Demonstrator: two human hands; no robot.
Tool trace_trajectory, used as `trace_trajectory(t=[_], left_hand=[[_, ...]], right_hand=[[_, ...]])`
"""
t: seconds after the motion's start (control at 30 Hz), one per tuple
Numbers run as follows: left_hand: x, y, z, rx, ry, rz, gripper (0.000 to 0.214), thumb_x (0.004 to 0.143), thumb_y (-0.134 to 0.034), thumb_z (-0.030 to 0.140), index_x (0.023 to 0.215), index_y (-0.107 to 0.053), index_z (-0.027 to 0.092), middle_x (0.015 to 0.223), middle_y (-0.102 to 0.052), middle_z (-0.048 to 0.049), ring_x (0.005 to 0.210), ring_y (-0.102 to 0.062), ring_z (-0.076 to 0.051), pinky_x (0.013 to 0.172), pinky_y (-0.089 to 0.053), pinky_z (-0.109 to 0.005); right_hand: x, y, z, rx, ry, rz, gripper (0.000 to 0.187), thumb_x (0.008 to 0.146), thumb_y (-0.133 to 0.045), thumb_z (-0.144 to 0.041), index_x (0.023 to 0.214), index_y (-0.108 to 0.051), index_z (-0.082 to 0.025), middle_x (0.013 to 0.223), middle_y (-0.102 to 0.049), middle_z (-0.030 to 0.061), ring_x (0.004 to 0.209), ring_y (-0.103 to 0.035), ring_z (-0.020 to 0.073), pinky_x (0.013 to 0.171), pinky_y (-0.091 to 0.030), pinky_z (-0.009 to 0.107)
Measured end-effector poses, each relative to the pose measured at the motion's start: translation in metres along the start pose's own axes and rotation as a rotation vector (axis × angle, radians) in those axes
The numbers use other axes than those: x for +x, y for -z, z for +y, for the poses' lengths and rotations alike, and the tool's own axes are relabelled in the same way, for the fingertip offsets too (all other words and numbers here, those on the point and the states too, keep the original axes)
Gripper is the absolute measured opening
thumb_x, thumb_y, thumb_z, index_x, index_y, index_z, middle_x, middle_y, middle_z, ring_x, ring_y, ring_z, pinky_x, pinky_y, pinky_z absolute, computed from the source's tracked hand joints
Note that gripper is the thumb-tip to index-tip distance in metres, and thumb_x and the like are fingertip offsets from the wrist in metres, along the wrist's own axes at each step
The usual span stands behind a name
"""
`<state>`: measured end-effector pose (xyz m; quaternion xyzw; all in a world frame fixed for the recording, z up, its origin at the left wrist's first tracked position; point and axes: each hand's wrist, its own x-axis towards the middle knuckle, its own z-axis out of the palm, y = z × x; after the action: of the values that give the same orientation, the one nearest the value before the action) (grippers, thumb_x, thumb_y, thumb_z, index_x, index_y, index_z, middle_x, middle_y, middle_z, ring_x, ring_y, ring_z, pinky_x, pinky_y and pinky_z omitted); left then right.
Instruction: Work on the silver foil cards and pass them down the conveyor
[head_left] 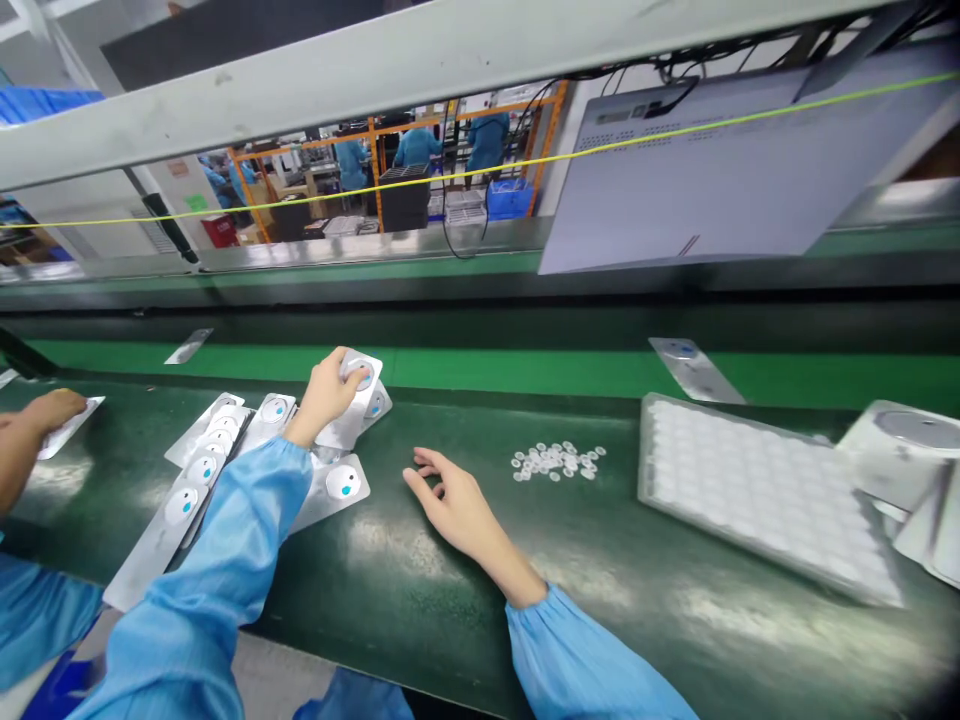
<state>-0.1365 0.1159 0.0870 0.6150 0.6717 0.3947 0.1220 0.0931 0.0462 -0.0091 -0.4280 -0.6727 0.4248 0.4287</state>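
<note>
My left hand [327, 398] is closed on a flat silver plate [369, 366] with a round disc and a blue dot, thumb on its face. Beneath and around it lie more such plates, one plate [346, 484] nearer me and an overlapping row of plates [187, 505] to the left. Over the green table my right hand [459, 505] hovers with nothing in it, its fingers loosely bent and apart. A pile of small clear-white rings [555, 460] lies to the right of that hand.
A clear tray of white round parts [757, 490] stands at right, beside a white device [911, 450]. Single plates [694, 370] [189, 346] lie on the bright green belt [480, 372]. A co-worker's hand [52, 412] holds a plate at far left. A metal beam [420, 75] crosses above.
</note>
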Motion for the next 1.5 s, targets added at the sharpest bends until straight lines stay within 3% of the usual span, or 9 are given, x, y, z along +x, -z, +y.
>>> trace_trajectory(t=[0.13, 0.23, 0.4, 0.5, 0.6, 1.03, 1.13, 1.3, 1.5], left_hand=[[0.014, 0.003, -0.025, -0.102, 0.137, 0.076, 0.017, 0.079, -0.072, 0.027, 0.080, -0.058, 0.019, 0.089, -0.071, -0.0123, 0.098, -0.066, -0.032, 0.092, -0.049, -0.041], [0.009, 0.003, -0.016, -0.279, 0.140, 0.111, 0.022, 0.086, -0.069, 0.036, 0.091, -0.056, 0.018, 0.100, -0.071, -0.0135, 0.105, -0.067, -0.031, 0.094, -0.051, -0.042], [-0.055, -0.034, 0.033, -0.658, 0.147, -0.101, 0.051, 0.090, -0.063, 0.055, 0.122, -0.051, 0.017, 0.101, -0.075, -0.0139, 0.090, -0.075, -0.028, 0.080, -0.060, -0.042], [-0.099, -0.056, 0.052, -0.984, 0.306, -0.316, 0.049, 0.079, -0.081, 0.040, 0.116, -0.063, 0.013, 0.114, -0.075, -0.0173, 0.103, -0.074, -0.030, 0.087, -0.059, -0.039], [-0.124, -0.067, 0.055, -1.211, 0.496, -0.413, 0.040, 0.070, -0.088, 0.028, 0.103, -0.072, 0.011, 0.113, -0.076, -0.0162, 0.106, -0.073, -0.030, 0.086, -0.058, -0.034], [-0.142, -0.086, 0.052, -1.240, 0.681, -0.434, 0.038, 0.069, -0.086, 0.034, 0.095, -0.073, 0.009, 0.103, -0.078, -0.0192, 0.099, -0.075, -0.035, 0.068, -0.061, -0.032], [-0.144, -0.088, 0.050, -1.194, 0.686, -0.450, 0.040, 0.070, -0.087, 0.038, 0.095, -0.073, 0.009, 0.095, -0.079, -0.0177, 0.090, -0.077, -0.032, 0.067, -0.061, -0.032], [-0.152, -0.093, 0.048, -1.125, 0.635, -0.527, 0.036, 0.075, -0.084, 0.043, 0.087, -0.072, 0.011, 0.080, -0.077, -0.0118, 0.073, -0.075, -0.025, 0.063, -0.058, -0.029], [-0.161, -0.092, 0.052, -0.964, 0.405, -0.526, 0.030, 0.087, -0.075, 0.042, 0.081, -0.068, 0.014, 0.073, -0.069, -0.0025, 0.065, -0.061, -0.014, 0.059, -0.046, -0.022]], right_hand=[[0.005, -0.010, 0.006, 0.046, -0.007, 0.001, 0.038, 0.093, -0.062, -0.041, 0.114, -0.073, -0.011, 0.101, -0.078, 0.0167, 0.081, -0.075, 0.0215, 0.062, -0.059, 0.029], [0.004, -0.008, -0.001, 0.089, -0.016, 0.038, 0.042, 0.094, -0.060, -0.045, 0.117, -0.071, -0.011, 0.108, -0.077, 0.0192, 0.090, -0.075, 0.0229, 0.066, -0.060, 0.030], [-0.008, 0.003, -0.023, 0.315, -0.100, -0.121, 0.039, 0.093, -0.063, -0.053, 0.101, -0.067, -0.015, 0.085, -0.077, 0.0095, 0.070, -0.073, 0.0187, 0.057, -0.056, 0.026], [-0.029, 0.016, -0.028, 0.362, -0.189, -0.231, 0.043, 0.098, -0.055, -0.058, 0.081, -0.058, -0.018, 0.058, -0.064, -0.0005, 0.047, -0.059, 0.0125, 0.046, -0.045, 0.022], [-0.053, 0.027, -0.023, 0.333, -0.268, -0.230, 0.045, 0.099, -0.055, -0.061, 0.082, -0.057, -0.019, 0.059, -0.064, -0.0007, 0.043, -0.052, 0.0104, 0.042, -0.038, 0.021], [-0.088, 0.037, -0.005, 0.229, -0.325, -0.245, 0.045, 0.100, -0.054, -0.060, 0.092, -0.066, -0.017, 0.071, -0.067, 0.0030, 0.061, -0.067, 0.0159, 0.050, -0.051, 0.023], [-0.092, 0.048, -0.004, 0.158, -0.277, -0.171, 0.040, 0.101, -0.055, -0.054, 0.104, -0.070, -0.017, 0.076, -0.071, 0.0047, 0.061, -0.068, 0.0157, 0.052, -0.055, 0.024], [-0.086, 0.067, -0.016, -0.139, -0.009, 0.186, 0.023, 0.102, -0.059, -0.036, 0.110, -0.072, -0.018, 0.089, -0.077, 0.0079, 0.068, -0.073, 0.0162, 0.057, -0.058, 0.024], [-0.066, 0.064, -0.024, -0.496, 0.337, 0.137, 0.025, 0.103, -0.054, -0.016, 0.119, -0.072, -0.021, 0.096, -0.074, 0.0069, 0.079, -0.072, 0.0163, 0.067, -0.058, 0.026]])
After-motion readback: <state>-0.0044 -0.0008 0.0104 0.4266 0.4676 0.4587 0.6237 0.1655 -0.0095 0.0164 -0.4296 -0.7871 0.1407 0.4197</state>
